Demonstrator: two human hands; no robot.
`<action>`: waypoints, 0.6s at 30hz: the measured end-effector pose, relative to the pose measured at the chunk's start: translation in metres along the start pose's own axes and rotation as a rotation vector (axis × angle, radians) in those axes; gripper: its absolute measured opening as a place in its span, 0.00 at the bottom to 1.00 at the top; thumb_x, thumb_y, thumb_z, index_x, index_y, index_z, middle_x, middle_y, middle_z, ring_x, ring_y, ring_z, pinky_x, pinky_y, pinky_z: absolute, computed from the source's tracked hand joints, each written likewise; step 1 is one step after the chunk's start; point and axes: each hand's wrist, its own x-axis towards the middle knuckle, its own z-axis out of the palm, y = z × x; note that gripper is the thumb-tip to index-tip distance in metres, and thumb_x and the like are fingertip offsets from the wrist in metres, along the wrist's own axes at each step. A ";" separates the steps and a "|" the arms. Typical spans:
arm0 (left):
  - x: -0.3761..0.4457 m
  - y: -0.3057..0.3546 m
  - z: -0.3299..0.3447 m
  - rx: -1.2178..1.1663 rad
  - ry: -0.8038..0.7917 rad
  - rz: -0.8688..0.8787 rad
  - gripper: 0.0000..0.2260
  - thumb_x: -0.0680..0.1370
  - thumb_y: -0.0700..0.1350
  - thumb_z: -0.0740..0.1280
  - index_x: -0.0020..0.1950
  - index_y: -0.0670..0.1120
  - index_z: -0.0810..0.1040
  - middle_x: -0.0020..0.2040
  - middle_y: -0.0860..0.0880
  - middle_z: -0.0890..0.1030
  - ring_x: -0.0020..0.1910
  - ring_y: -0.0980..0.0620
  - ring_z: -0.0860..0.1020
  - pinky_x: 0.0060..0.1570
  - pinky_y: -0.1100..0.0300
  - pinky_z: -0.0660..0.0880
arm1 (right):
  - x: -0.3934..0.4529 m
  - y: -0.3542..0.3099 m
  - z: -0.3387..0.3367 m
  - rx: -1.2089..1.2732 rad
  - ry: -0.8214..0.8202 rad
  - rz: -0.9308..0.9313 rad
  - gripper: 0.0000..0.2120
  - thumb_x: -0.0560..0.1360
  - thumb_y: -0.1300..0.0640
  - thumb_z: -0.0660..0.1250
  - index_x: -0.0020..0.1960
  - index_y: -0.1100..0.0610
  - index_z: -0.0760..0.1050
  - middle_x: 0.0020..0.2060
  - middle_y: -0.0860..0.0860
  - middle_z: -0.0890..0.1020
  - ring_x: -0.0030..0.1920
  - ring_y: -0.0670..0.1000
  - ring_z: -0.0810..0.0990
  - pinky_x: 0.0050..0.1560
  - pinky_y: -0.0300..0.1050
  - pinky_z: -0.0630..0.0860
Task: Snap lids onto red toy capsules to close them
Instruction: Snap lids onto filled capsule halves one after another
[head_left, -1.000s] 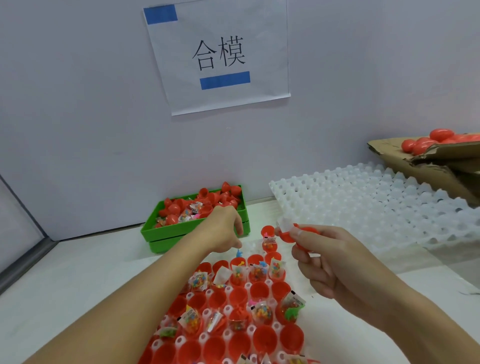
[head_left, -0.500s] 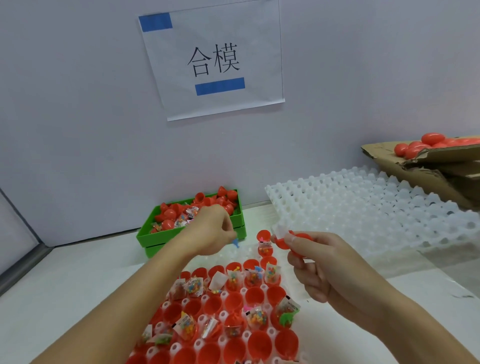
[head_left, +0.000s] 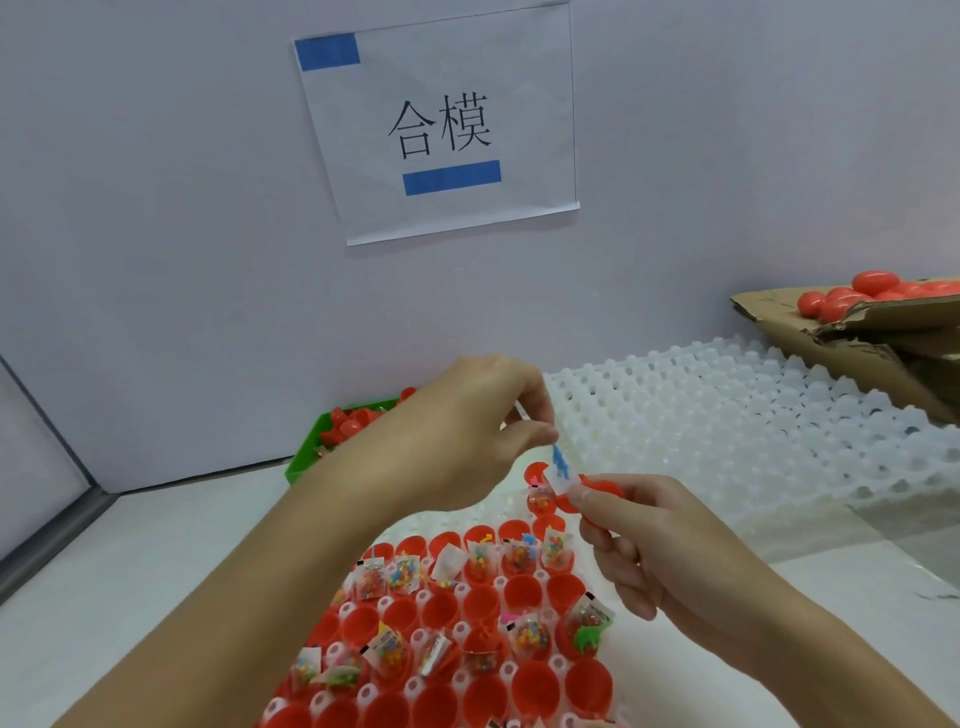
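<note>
While left hand (head_left: 467, 441) hides green bin (head_left: 306, 462), white tray (head_left: 753, 431) behind, cardboard box (head_left: 857, 332) far rt

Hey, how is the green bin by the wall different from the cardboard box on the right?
The green bin is rigid plastic with straight walls; the cardboard box is brown with bent, torn flaps. The bin holds small red capsule halves mixed with packets, partly hidden by the left hand; the box holds whole closed red capsules. The bin sits far left, the box far right. Both hold red capsule parts.
</note>
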 end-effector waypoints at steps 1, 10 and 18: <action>0.002 -0.001 0.001 0.030 -0.008 -0.003 0.09 0.81 0.49 0.65 0.41 0.58 0.70 0.43 0.62 0.73 0.45 0.59 0.75 0.38 0.70 0.67 | 0.000 0.000 0.000 -0.002 -0.002 -0.001 0.19 0.79 0.56 0.66 0.50 0.75 0.70 0.30 0.51 0.65 0.23 0.46 0.61 0.20 0.37 0.64; 0.011 -0.013 0.011 -0.039 -0.090 -0.030 0.10 0.80 0.46 0.67 0.40 0.56 0.74 0.46 0.59 0.77 0.47 0.55 0.78 0.47 0.61 0.76 | -0.002 -0.003 0.001 0.050 -0.037 0.003 0.20 0.79 0.57 0.65 0.53 0.77 0.69 0.29 0.51 0.66 0.22 0.45 0.61 0.20 0.36 0.63; 0.012 -0.014 0.020 -0.211 -0.101 -0.057 0.07 0.80 0.46 0.68 0.42 0.55 0.76 0.42 0.58 0.81 0.36 0.63 0.82 0.44 0.56 0.82 | -0.002 -0.004 -0.001 0.088 -0.036 -0.017 0.18 0.79 0.58 0.65 0.54 0.76 0.71 0.30 0.51 0.68 0.22 0.45 0.62 0.19 0.36 0.63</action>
